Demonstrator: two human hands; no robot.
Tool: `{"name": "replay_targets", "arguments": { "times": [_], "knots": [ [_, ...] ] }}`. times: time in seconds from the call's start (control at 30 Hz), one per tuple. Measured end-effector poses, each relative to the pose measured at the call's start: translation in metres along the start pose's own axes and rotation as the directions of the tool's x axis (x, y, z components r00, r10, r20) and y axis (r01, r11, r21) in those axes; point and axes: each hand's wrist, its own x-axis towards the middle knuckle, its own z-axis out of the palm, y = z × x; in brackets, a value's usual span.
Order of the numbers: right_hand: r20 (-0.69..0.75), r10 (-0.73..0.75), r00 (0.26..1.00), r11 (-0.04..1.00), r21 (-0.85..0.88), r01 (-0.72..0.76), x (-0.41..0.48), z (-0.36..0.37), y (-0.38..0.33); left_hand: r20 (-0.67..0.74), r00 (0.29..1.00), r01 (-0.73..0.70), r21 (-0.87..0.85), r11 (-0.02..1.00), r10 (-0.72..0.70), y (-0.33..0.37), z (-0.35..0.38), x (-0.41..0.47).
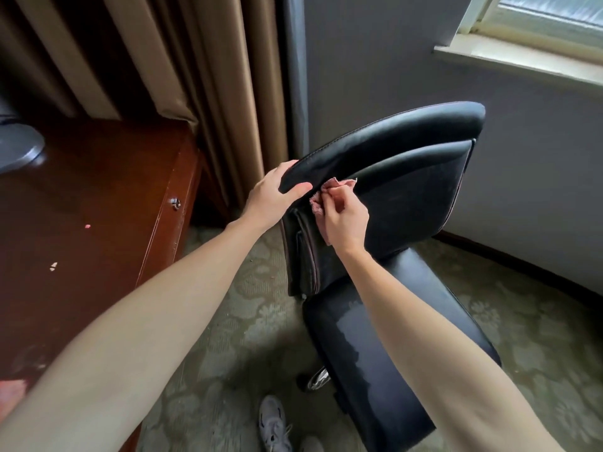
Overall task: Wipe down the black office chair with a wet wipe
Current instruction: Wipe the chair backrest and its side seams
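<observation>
Wiping the chair (408,197) back: my left hand (270,197) clamps its top corner, right hand (347,223) pinches the wipe (339,183); next, probably a rightward sweep.

To my left I see a glossy reddish-brown wooden desk (98,207) with a small silver metal lock (175,203) on its front face. A round grey metal stand base (19,148) sits on the desk at the far left, and a tiny pink scrap (87,226) lies on the desktop. Tan pleated curtains (195,76) hang behind. I see a white-framed window (538,31) at upper right in the grey wall (391,60), and green floral-patterned carpet (248,321) below.
</observation>
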Motion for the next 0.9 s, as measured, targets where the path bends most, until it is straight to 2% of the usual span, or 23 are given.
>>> {"name": "replay_targets", "arguments": {
  "times": [0.2,0.3,0.4,0.5,0.67,0.73,0.9],
  "knots": [
    [-0.068,-0.178,0.982,0.983,0.024,0.180,0.012,0.007,0.018,-0.116,0.991,-0.084,-0.139,0.987,0.068,-0.009,0.011,0.013],
    [-0.116,-0.239,0.964,0.968,0.044,0.246,0.014,0.008,0.030,-0.149,0.979,-0.177,-0.298,0.938,0.137,-0.020,0.023,0.014],
    [-0.150,-0.326,0.934,0.943,0.016,0.332,0.014,0.009,0.044,-0.224,0.958,-0.253,-0.384,0.888,0.177,-0.045,0.039,0.014],
    [-0.188,-0.387,0.903,0.919,-0.002,0.394,0.011,0.018,0.055,-0.281,0.937,-0.304,-0.374,0.876,0.205,-0.066,0.051,0.010],
    [-0.254,-0.514,0.819,0.841,0.037,0.539,0.009,0.031,0.074,-0.394,0.875,-0.446,-0.429,0.785,0.282,-0.068,0.062,0.009],
    [-0.247,-0.562,0.789,0.807,0.045,0.589,0.009,0.035,0.081,-0.426,0.856,-0.479,-0.434,0.763,0.294,-0.069,0.065,0.009],
    [-0.150,-0.680,0.718,0.712,0.101,0.695,-0.009,0.056,0.130,-0.485,0.792,-0.557,-0.322,0.765,0.372,-0.078,0.064,0.017]
  ]
}}
